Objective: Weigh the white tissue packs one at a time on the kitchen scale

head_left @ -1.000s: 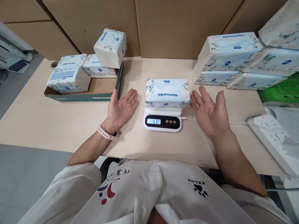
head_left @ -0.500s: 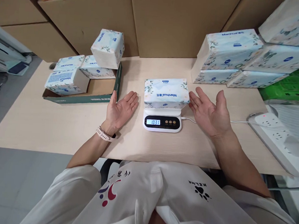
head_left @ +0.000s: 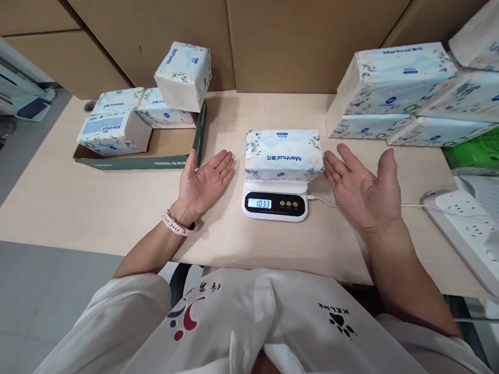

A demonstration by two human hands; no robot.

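A tissue pack (head_left: 284,155) printed with flowers and "Manhua" lies on a white digital kitchen scale (head_left: 274,215). The lit display of the scale seems to read 103.3. To the left of the scale, my left hand (head_left: 204,178) rests palm up with its fingers stretched out, holding nothing. My right hand (head_left: 359,187) is palm up on the other side, thumb spread and nothing in it. Its fingertips come very close to the pack's right end; whether they touch it I cannot tell.
A green-sided cardboard tray (head_left: 147,164) at the left holds several tissue packs, one perched on top. More packs (head_left: 402,78) are stacked at the back right, beside a green crate (head_left: 481,150). A power strip (head_left: 466,227) and white cable lie right. Large cartons (head_left: 317,37) line the back.
The view has shifted slightly, so most things sit a little farther right. The scale's reading went from about 103.1 to 103.3. Both hands keep their open, palm-up pose.
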